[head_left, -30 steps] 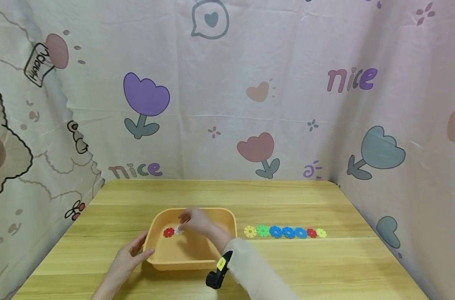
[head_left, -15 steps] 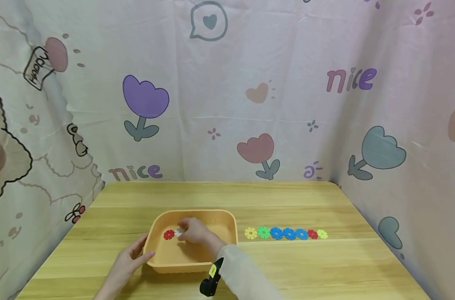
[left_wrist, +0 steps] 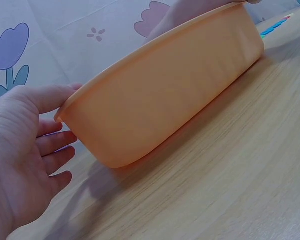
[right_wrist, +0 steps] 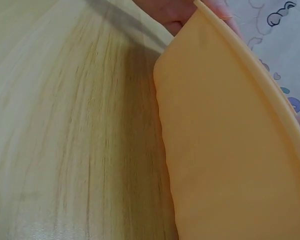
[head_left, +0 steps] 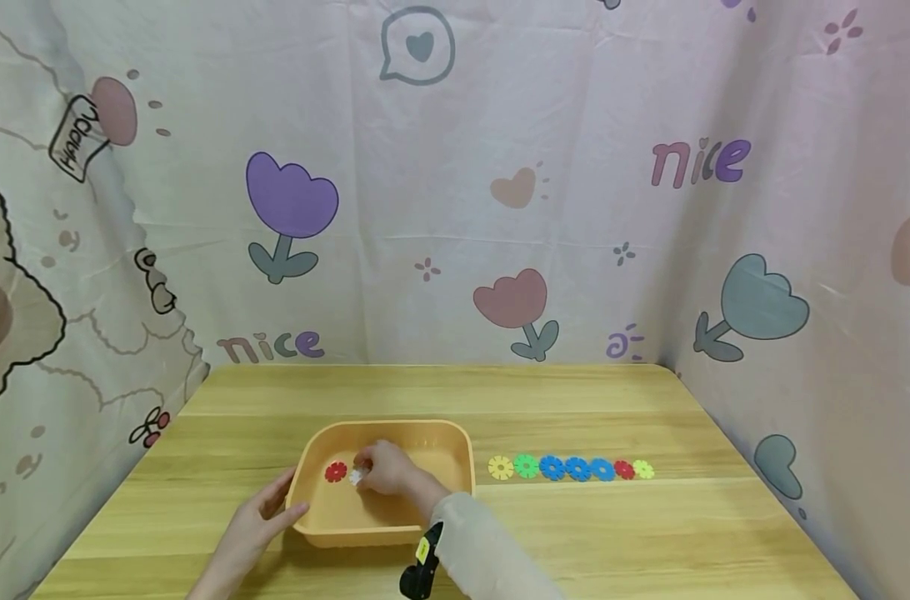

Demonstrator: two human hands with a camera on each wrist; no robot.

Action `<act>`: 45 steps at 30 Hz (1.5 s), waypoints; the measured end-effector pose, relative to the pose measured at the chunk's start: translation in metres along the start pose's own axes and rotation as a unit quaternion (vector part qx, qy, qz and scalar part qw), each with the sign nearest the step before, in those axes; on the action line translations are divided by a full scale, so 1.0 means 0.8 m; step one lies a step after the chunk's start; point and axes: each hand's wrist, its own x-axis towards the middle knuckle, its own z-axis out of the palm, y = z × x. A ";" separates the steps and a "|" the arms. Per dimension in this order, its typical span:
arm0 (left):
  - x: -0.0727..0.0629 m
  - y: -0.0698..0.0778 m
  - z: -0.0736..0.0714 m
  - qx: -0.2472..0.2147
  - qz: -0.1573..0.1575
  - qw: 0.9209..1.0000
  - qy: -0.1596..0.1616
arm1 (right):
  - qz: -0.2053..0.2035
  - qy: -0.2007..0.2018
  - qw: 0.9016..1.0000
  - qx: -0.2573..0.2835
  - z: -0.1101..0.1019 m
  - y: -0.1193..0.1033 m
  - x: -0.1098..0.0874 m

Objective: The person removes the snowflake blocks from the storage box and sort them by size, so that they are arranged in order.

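An orange plastic basin [head_left: 372,534] stands on the table. My left hand [head_left: 247,521] holds its left side, the thumb over the rim and the fingers along the outer wall, as the left wrist view of the basin [left_wrist: 165,90] shows. Inside the basin, my right hand [head_left: 389,469] pinches a white snowflake disc [head_left: 355,476] by its right side. A red snowflake disc [head_left: 336,472] lies on the basin floor just left of it, with a small gap between. In the right wrist view the basin wall hides the right hand's fingertips.
Right of the basin, several snowflake discs lie in a row: a yellow disc [head_left: 501,467], a green disc [head_left: 526,466], blue ones, a red disc [head_left: 623,469] and a yellow-green disc [head_left: 642,469]. A printed curtain [head_left: 425,167] hangs behind the wooden table [head_left: 687,533].
My right hand has come down onto the white disc and taken it between the fingers. The white disc has shifted slightly away from the red one. My left hand stays on the basin.
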 end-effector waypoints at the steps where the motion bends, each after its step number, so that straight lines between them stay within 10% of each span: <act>1: 0.000 0.000 0.000 0.000 0.000 1.000 -0.001 | 0.003 0.001 1.000 -0.003 0.001 0.000 0.000; 16: -0.001 -0.002 0.000 -0.004 -0.001 1.000 -0.003 | 0.029 -0.034 0.999 -0.003 -0.006 -0.007 -0.008; 24: -0.001 -0.002 -0.001 -0.004 -0.015 1.000 -0.010 | 0.053 -0.058 0.982 0.171 -0.019 0.008 -0.019; 45: 0.002 0.000 -0.003 0.000 -0.011 1.000 -0.016 | 0.040 0.027 0.945 0.325 -0.120 0.068 -0.059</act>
